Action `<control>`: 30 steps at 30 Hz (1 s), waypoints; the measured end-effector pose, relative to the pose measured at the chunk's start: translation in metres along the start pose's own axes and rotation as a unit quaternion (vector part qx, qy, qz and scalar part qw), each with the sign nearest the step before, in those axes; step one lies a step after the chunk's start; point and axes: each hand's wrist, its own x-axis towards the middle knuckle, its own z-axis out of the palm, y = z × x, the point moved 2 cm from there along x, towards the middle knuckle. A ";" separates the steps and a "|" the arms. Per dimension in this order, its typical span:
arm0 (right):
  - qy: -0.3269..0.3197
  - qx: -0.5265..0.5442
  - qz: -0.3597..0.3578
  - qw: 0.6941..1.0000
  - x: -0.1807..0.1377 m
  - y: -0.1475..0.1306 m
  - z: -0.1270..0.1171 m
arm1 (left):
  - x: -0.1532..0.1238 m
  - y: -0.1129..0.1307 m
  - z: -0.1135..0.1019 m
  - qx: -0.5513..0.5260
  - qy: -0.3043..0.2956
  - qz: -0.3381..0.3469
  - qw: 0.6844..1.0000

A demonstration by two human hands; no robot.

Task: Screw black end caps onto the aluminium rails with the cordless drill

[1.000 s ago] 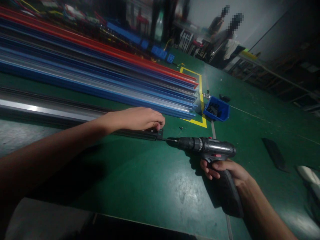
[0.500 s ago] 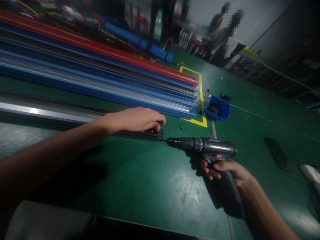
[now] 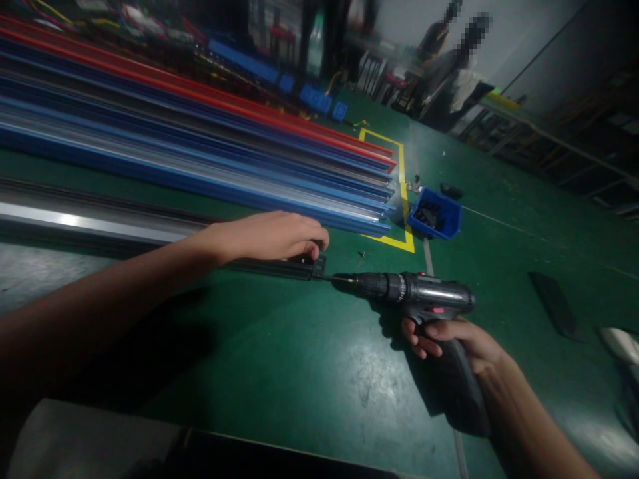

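Observation:
My right hand [image 3: 449,342] is wrapped round the grip of a black cordless drill [image 3: 424,293], a finger by its trigger. The drill points left, and its long thin bit [image 3: 337,279] reaches the end of a dark metal profile [image 3: 269,267]. A small black end bracket [image 3: 320,266] sits at that end. My left hand [image 3: 279,236] lies over the profile's end with fingers curled down on it; their undersides are hidden. A small screw [image 3: 362,254] rests on the green surface just beyond the bit.
Long blue profiles [image 3: 299,203] and red profiles [image 3: 319,126] lie side by side behind my left hand. A blue bin [image 3: 442,213] with dark parts stands past a yellow tape outline [image 3: 402,239]. A dark flat object [image 3: 554,306] lies at right.
Both hands, the drill and the profile hold nearly the same positions. Only a very slight shift of the view shows.

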 end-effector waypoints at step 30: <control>0.001 -0.015 0.005 1.000 0.000 0.001 -0.002 | 0.003 -0.001 0.000 -0.006 0.014 0.041 0.999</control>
